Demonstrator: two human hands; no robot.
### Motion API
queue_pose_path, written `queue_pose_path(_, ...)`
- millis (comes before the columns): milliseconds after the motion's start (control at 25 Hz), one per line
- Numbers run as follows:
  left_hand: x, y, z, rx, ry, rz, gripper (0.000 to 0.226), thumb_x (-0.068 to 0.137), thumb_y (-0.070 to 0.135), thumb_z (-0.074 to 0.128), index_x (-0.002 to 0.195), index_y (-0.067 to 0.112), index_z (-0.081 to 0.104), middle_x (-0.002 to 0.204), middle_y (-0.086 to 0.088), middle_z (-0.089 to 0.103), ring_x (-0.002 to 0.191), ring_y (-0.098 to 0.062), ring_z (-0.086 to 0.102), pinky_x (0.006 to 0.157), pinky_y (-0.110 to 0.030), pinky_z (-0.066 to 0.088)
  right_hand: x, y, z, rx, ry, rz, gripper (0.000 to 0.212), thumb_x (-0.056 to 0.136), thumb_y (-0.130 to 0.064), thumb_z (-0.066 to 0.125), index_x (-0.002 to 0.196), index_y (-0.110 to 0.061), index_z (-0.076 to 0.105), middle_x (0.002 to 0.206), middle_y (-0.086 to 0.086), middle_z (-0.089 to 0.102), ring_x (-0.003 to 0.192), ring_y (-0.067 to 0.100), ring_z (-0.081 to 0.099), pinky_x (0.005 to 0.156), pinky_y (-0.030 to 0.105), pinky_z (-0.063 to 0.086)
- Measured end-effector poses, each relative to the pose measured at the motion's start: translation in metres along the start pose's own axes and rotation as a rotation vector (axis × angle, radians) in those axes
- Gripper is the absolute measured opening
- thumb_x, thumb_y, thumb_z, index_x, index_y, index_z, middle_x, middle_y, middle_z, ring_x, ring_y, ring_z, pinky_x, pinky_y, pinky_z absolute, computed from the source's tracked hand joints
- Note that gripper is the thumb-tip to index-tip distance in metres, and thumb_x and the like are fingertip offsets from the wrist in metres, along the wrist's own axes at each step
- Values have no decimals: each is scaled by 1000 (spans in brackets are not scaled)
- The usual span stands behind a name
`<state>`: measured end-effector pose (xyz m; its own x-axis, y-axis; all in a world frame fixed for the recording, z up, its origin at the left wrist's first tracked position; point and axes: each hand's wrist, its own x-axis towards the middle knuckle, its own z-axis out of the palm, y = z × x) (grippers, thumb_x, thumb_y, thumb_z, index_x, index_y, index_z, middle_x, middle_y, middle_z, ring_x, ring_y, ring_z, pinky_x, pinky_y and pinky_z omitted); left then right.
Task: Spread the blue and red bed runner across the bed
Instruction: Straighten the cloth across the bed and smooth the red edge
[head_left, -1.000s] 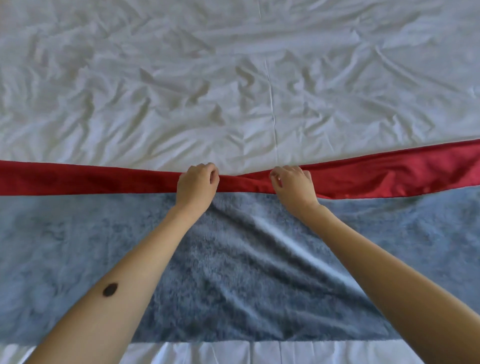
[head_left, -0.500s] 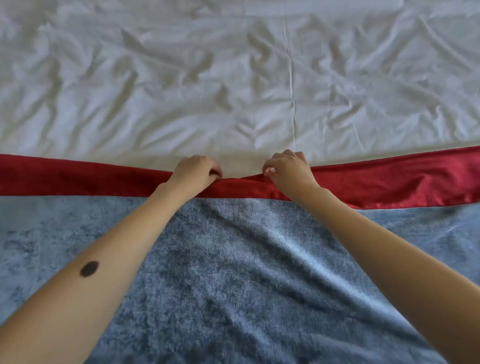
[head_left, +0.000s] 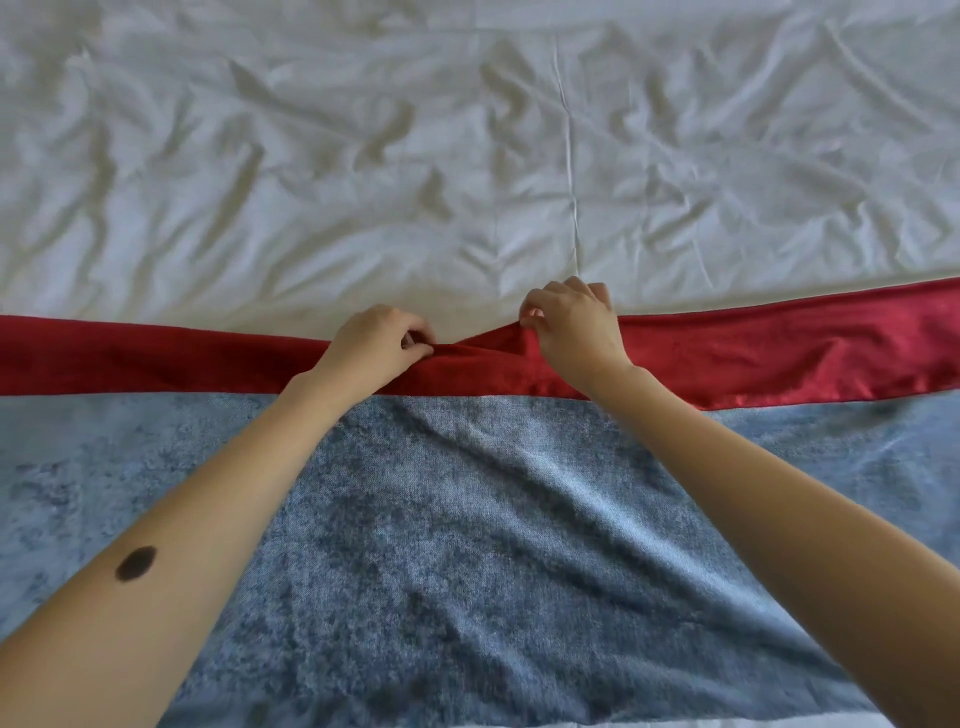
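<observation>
We have the bed runner (head_left: 467, 519) lying crosswise on the bed's white sheet (head_left: 363, 182), blue field nearest us and red band (head_left: 779, 358) along the far edge. Our left hand (head_left: 371, 343) pinches a bunched fold of that band near the middle, and our right hand (head_left: 571, 322) pinches the edge just beside it, lifted slightly. We judge this the straightening step: next we need an even pull away and outward, flattening the pucker between the hands and the blue's diagonal creases.

Bed runner (head_left: 493, 519) across sheet (head_left: 363, 156), near side; left hand (head_left: 374, 340), right hand (head_left: 574, 325) together on far edge.
</observation>
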<state>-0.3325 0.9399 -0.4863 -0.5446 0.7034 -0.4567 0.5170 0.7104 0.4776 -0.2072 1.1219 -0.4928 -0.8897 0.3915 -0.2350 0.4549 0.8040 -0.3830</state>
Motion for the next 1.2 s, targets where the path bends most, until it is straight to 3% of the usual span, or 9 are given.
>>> queue_pose_path(200, 0, 6, -10, 63, 276, 76, 6, 80, 20, 69, 82, 14, 69, 84, -6, 68, 87, -26, 58, 82, -38, 44, 38, -4, -17, 19, 134, 78, 15, 86, -9, 52, 91, -13, 66, 99, 9, 67, 102, 30, 52, 86, 37, 30)
queue_pose_path(480, 12, 2, 13, 183, 375, 56, 6, 79, 17, 67, 78, 11, 69, 85, -8, 67, 86, -29, 58, 81, -41, 39, 66, 5, -8, -19, 129, 161, 19, 85, -3, 51, 92, -12, 67, 99, 10, 67, 102, 30, 51, 87, 38, 31)
queue_pose_path(760, 18, -5, 26, 211, 364, 41, 11, 83, 22, 63, 85, 13, 69, 91, -6, 67, 87, -27, 57, 80, -36, 36, 70, 10, 2, -28, 97, 154, 19, 88, -9, 51, 96, -12, 67, 103, 10, 66, 105, 29, 50, 89, 37, 30)
queue_pose_path(880, 13, -15, 8, 222, 521, 106, 18, 86, 27, 60, 94, 12, 67, 91, -6, 68, 88, -28, 60, 78, -41, 43, 68, 15, -5, 1, 43, 92, 20, 91, -20, 52, 103, -14, 65, 109, 8, 65, 111, 29, 48, 95, 39, 30)
queue_pose_path(960, 14, -35, -11, 222, 615, 11, 20, 89, 24, 55, 100, 11, 66, 95, -10, 69, 91, -33, 59, 78, -43, 44, 66, 20, -12, 18, 12, 30, 26, 91, -30, 54, 110, -15, 62, 111, 7, 63, 114, 28, 47, 99, 40, 29)
queue_pose_path(1080, 13, -74, -30, 262, 549, -128, 21, 86, 23, 59, 100, 10, 68, 101, -13, 69, 98, -37, 55, 81, -45, 40, 66, 31, -19, 25, 33, 4, 25, 89, -32, 57, 108, -16, 63, 109, 6, 65, 111, 28, 50, 98, 40, 29)
queue_pose_path(1200, 12, -89, -30, 289, 475, -135, 19, 84, 25, 63, 95, 12, 71, 98, -12, 70, 98, -36, 55, 83, -44, 38, 64, 39, -18, 34, -3, 14, 20, 88, -31, 58, 101, -17, 66, 104, 5, 68, 107, 28, 55, 96, 39, 32)
